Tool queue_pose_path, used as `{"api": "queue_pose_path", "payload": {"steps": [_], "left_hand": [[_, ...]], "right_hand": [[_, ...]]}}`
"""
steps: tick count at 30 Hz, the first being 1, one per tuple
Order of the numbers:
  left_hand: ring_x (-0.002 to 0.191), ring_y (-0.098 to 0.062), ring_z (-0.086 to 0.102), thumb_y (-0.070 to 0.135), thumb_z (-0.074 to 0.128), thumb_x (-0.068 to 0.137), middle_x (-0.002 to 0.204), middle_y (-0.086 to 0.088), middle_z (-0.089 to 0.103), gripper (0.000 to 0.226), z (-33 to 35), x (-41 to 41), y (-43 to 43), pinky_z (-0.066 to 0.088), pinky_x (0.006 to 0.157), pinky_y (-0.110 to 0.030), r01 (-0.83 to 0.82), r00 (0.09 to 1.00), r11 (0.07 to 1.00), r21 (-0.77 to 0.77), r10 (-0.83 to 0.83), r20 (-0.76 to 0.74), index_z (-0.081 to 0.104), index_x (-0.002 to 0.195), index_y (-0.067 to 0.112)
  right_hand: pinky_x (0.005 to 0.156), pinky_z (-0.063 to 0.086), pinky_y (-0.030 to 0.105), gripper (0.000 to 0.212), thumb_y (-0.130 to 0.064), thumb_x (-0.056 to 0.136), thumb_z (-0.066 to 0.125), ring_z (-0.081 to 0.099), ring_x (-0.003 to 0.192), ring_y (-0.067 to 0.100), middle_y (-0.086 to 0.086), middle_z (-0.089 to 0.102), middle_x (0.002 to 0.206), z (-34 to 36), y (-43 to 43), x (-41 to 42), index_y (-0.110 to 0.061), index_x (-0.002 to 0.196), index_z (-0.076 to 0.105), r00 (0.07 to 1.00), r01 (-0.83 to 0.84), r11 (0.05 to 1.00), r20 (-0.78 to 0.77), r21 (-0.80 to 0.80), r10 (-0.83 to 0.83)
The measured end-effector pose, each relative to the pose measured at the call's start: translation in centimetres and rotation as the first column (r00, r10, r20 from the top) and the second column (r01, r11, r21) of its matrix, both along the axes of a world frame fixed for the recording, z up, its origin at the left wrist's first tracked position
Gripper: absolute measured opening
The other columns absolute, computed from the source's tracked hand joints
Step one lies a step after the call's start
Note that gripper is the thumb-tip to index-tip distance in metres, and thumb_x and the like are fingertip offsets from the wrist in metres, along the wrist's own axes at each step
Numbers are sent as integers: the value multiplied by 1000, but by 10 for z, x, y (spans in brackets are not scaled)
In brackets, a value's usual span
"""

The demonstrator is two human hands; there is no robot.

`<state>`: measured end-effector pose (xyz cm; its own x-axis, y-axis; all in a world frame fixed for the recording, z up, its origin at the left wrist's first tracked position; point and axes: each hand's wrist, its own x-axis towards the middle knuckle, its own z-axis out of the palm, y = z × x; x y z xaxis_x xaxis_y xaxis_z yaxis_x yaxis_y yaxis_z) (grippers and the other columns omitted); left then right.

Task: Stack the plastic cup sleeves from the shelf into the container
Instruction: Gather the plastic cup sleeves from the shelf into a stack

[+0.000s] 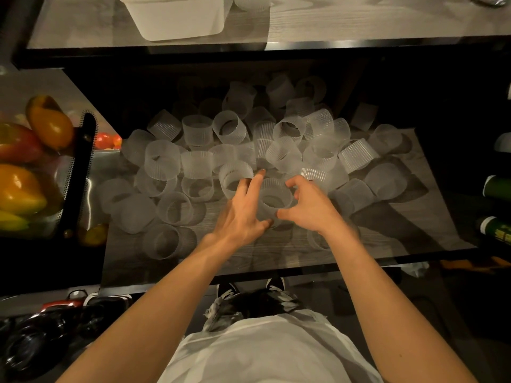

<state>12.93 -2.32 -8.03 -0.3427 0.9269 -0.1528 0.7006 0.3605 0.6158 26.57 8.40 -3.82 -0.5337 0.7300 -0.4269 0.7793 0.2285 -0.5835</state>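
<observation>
Head view: one sleeve stands upright, mouth up, on the shelf, between both hands. The right hand curls round its right wall. The left hand, fingers straight, touches its left side. The container sits well beyond, on the upper surface.

Sleeves on lower shelf; container on upper shelf.

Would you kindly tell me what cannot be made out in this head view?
All in the head view:
- Container: cut off by the top edge; its contents are unseen.
- Rear sleeves: lost in shadow under the upper shelf; they cannot be counted.
- Sleeve between the hands: left hand and right hand cover its sides; whether the right one grips is unclear.
- Green objects: cut off by the right edge.
</observation>
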Motion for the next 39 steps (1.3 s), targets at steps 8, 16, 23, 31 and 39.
{"api": "queue_pose_path", "payload": {"steps": [8, 16, 23, 31, 39], "left_hand": [[106, -29, 62, 35, 83, 74, 140, -2, 40, 103, -6, -4, -6, 59, 79, -48, 65, 995, 997, -28, -67, -78, 19, 153, 27], [101, -32, 65, 22, 71, 84, 137, -9, 50, 59, -6, -1, -11, 58, 80, -46, 61, 987, 994, -94, -74, -141, 44, 136, 11], [93, -25, 67, 29, 69, 82, 104, -5, 67, 54, -8, 1, -2, 60, 79, -43, -93, 993, 976, -195, 105, 52, 51, 130, 16], [93, -24, 68, 24, 71, 81, 106, -6, 69, 50, -3, 0, 7, 61, 82, -42, -136, 967, 949, -285, 189, 169, 57, 127, 10], [97, -15, 65, 37, 57, 95, 108, 9, 64, 29, 74, -32, 32, 55, 88, -43, -272, 961, 957, 97, 264, 87, 59, 120, 21]], "right_hand": [[68, 49, 22, 80, -15, 79, 78, 66, 90, 10, -2, 69, 103, -5, -2, 0, -17, 146, 36, 998, -40, 993, 34, -108, 44], [88, 54, 35, 66, -30, 90, 70, 71, 98, 21, 8, 60, 136, -18, -3, -5, -16, 148, 41, 999, -22, 998, 47, -53, 25], [100, 55, 45, 72, -18, 95, 58, 68, 115, 29, 10, 43, 157, -28, -4, -12, -18, 159, 26, 997, -44, 992, 50, -117, 50], [110, 45, 40, 61, -17, 97, 55, 52, 135, 28, 13, 53, 147, -26, -5, -18, -12, 155, 37, 996, -45, 995, 76, -88, 52], [70, 50, 32, 12, -24, 101, 53, 64, 78, 12, -10, 66, 86, 32, 25, -40, -24, 103, 65, 936, 204, 966, -321, 158, -145]]}}
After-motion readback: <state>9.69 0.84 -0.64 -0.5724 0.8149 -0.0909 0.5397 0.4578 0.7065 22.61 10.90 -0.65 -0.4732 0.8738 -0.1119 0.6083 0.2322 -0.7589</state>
